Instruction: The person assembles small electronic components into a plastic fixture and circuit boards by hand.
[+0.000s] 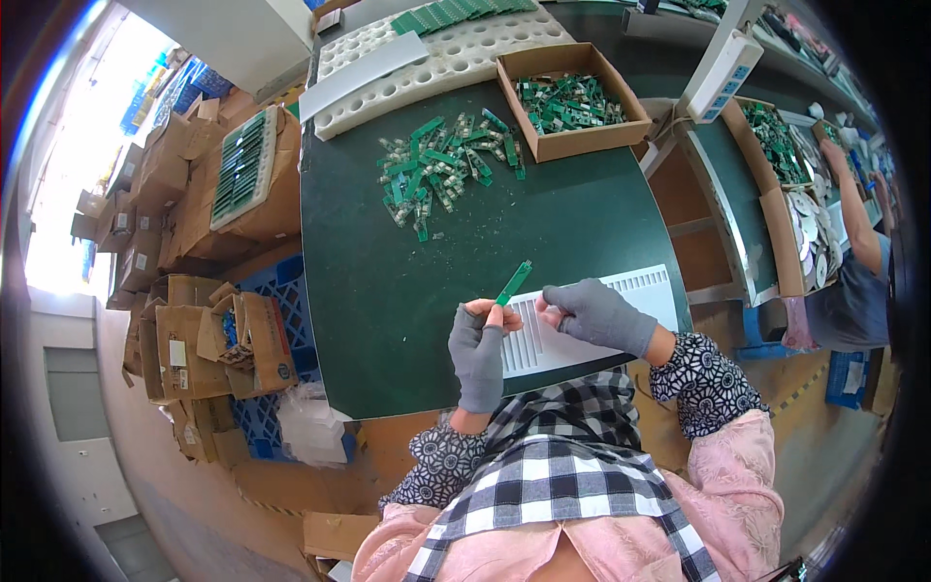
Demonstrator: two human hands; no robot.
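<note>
A narrow green circuit board (514,283) is pinched at its lower end by my left hand (475,355), which wears a grey fingerless glove. The board tilts up and away from me over the dark green table (369,301). To its right, my gloved right hand (603,318) has its thumb and fingers drawn together. Whatever those fingertips hold, if anything, is hidden. Both hands hover at a white slotted tray (562,357) lying near the table's front edge. Farther back lies a loose pile of small green boards (441,173) with clear parts on them.
A cardboard box (590,144) full of green boards stands back right. Along the far edge lie a white foam tray with round holes (485,44) and a white strip (364,76). Cartons (184,354) stand left on a blue pallet (281,291). A co-worker's arm (853,209) reaches at right.
</note>
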